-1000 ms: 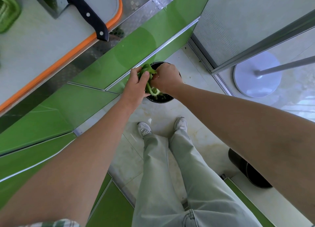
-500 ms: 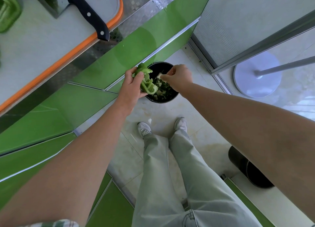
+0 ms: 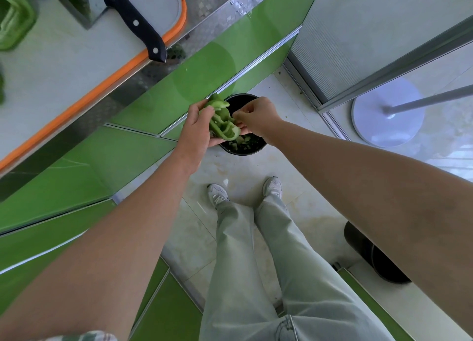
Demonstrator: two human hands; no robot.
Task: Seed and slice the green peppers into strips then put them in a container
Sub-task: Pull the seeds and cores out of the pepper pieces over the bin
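1. Tiled floor (image 3: pixel 243 171) beneath you holds a black bin (image 3: pixel 247 152) of scraps.
2. Your left hand (image 3: pixel 197 125) grips the cut green pepper (image 3: pixel 222 127) over the bin.
3. Your right hand (image 3: pixel 258 118) pinches the pepper's inside with curled fingers.
4. Up on the desk, a knife (image 3: pixel 135 23) lies on the cutting board (image 3: pixel 64 59).

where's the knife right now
Head view, upper left: the knife lies on the orange-rimmed cutting board, right of a cut green pepper piece, its black handle end overhanging the board's rim.

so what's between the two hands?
The green pepper, gripped by the left hand, with the right hand pinching at it, above the black bin; head view.
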